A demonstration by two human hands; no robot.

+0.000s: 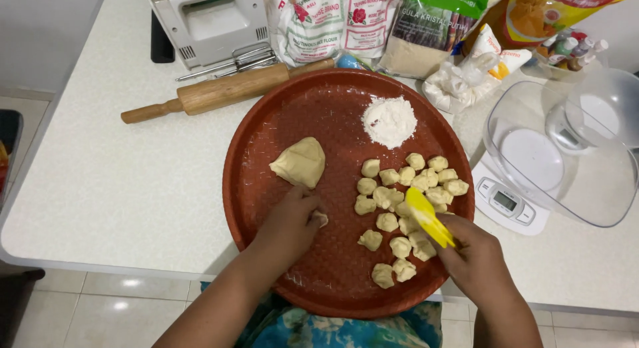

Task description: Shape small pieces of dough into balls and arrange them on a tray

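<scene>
Left hand (pixel 289 221) closed on a small dough bit, just below the dough lump (pixel 299 162) | Right hand (pixel 476 261) grips yellow scraper (pixel 429 218) over dough pieces (pixel 406 208) on red tray (pixel 266 141) | Risk: crowded pieces likely stick together; tray overhangs the table edge, a downward press may tip it.

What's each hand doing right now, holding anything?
Left hand: closed on a small pale dough piece over the round red tray.
Right hand: closed on a yellow plastic scraper.
</scene>
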